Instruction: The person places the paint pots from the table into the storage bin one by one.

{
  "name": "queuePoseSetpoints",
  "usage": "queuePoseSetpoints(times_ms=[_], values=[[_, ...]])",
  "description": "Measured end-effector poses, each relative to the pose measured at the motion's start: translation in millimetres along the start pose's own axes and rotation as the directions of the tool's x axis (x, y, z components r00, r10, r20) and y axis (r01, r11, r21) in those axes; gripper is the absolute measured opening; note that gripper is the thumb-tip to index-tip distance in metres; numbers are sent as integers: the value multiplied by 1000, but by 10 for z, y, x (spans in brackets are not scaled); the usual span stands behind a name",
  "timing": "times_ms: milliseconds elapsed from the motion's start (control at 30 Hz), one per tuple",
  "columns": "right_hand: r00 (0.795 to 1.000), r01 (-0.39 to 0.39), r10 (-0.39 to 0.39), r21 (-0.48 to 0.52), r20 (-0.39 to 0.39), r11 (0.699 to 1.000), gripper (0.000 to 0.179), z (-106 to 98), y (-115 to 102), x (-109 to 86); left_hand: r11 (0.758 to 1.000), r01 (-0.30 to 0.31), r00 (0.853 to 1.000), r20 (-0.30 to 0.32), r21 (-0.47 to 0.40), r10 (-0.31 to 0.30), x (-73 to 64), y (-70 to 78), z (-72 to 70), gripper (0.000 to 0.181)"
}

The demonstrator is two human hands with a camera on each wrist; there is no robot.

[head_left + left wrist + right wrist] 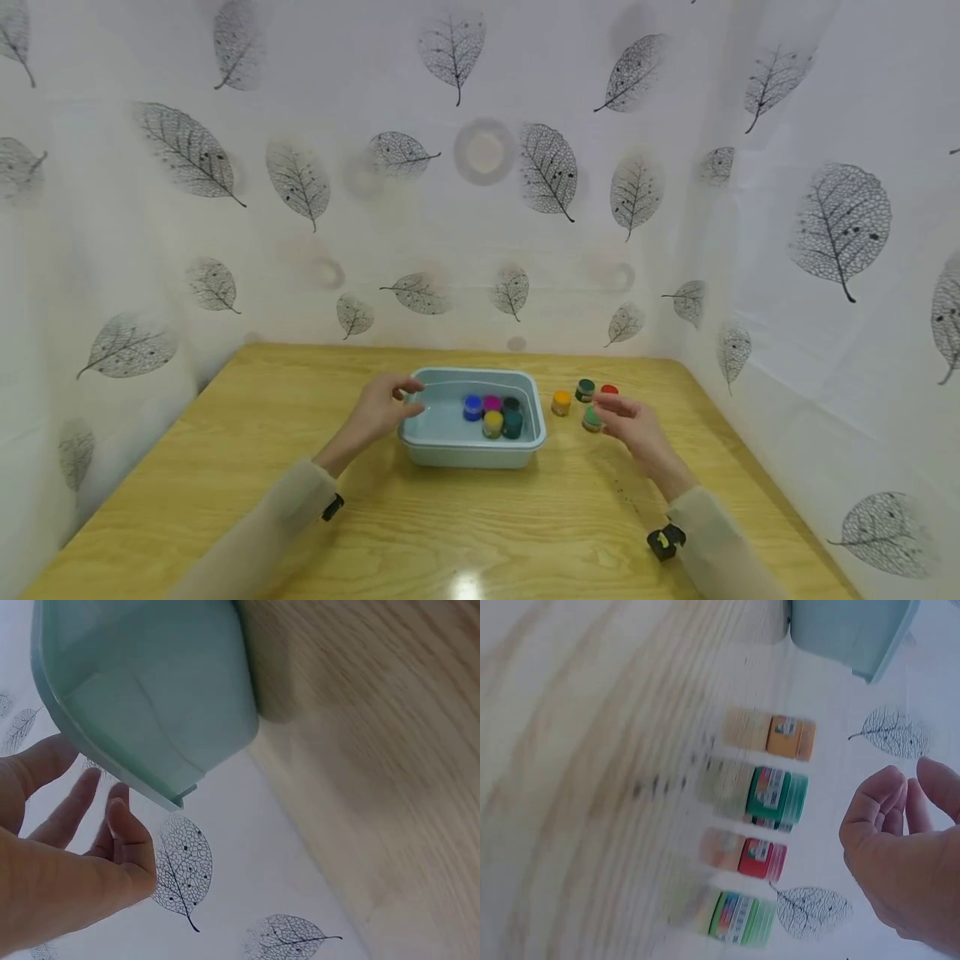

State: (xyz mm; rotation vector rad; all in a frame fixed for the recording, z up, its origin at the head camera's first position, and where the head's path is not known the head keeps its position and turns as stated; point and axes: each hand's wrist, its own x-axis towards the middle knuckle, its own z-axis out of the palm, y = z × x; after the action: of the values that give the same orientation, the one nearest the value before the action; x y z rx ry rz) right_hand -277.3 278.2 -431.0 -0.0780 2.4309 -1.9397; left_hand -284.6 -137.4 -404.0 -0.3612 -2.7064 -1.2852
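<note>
A pale blue-green plastic bin (472, 457) stands on the table with several small paint jars inside, among them a blue jar (473, 407), a yellow jar (492, 423) and a teal jar (512, 423). My left hand (381, 407) is at the bin's left rim, loosely bent and holding nothing; whether it touches the rim I cannot tell. Over the jars to the right of the bin hovers my right hand (633, 429), its fingers loosely bent round nothing. Below it are an orange jar (791, 737), a green jar (778, 793), a red jar (763, 859) and a light green jar (741, 918).
A dark green jar (585, 389) stands behind the green one. The wooden table (360, 533) has small dark specks in front of the loose jars. A white curtain (322, 242) printed with leaves hangs behind and along both sides.
</note>
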Motion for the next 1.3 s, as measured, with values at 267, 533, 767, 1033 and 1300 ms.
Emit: queuePoseSetpoints(times_ms=[267, 533, 767, 1033, 1300], values=[[998, -44, 45, 15, -36, 999, 54, -276, 50, -21, 997, 77, 997, -2, -11, -77, -115, -94, -38, 48], [996, -81, 84, 118, -13, 990, 59, -479, 151, -9, 926, 204, 977, 121, -318, -174, -127, -186, -42, 56], [998, -62, 63, 165, 0, 984, 34, -617, 215, 12, 832, 288, 955, 202, -473, -216, -133, -232, -41, 61], [999, -36, 40, 157, -24, 987, 22, -782, 282, 29, 809, 319, 947, 209, -494, -245, -149, -250, -42, 59], [998, -45, 52, 164, -44, 985, 28, -902, 325, 59, 797, 309, 950, 211, -519, -230, -148, -323, -33, 63]])
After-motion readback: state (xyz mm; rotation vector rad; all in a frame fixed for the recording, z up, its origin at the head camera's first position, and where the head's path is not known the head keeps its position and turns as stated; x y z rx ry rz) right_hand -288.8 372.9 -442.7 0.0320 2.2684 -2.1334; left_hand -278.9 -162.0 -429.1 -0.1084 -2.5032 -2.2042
